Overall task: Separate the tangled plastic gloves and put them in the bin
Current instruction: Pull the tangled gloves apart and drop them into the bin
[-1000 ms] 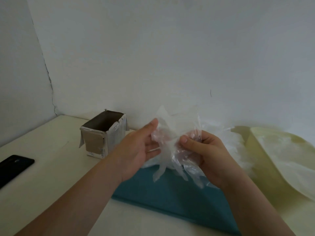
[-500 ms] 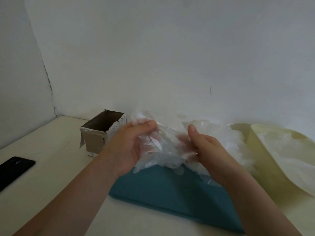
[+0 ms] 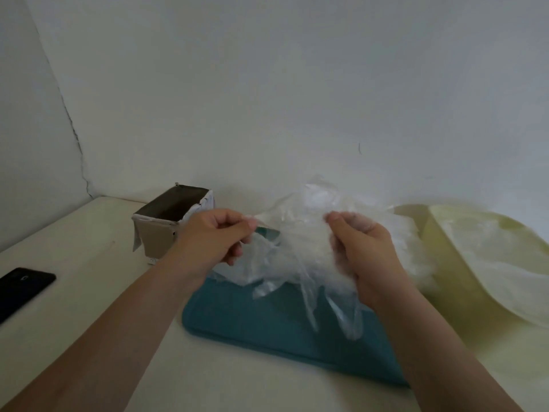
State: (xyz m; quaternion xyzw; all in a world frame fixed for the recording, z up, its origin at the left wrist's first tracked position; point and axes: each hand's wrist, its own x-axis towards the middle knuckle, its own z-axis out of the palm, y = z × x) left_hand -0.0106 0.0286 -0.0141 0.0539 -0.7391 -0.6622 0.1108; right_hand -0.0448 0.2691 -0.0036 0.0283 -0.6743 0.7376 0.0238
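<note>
Above the tray [image 3: 267, 325], hands [image 3: 214, 237] [image 3: 367, 254] seemingly pinch gloves [image 3: 297, 242].

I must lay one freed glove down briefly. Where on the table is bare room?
Bare table lies between the black phone and the cardboard box, and along the near edge before the teal tray. The tray's near left corner is also free. Crowded: the tangled gloves over the tray's far part, and the bin at right.
</note>
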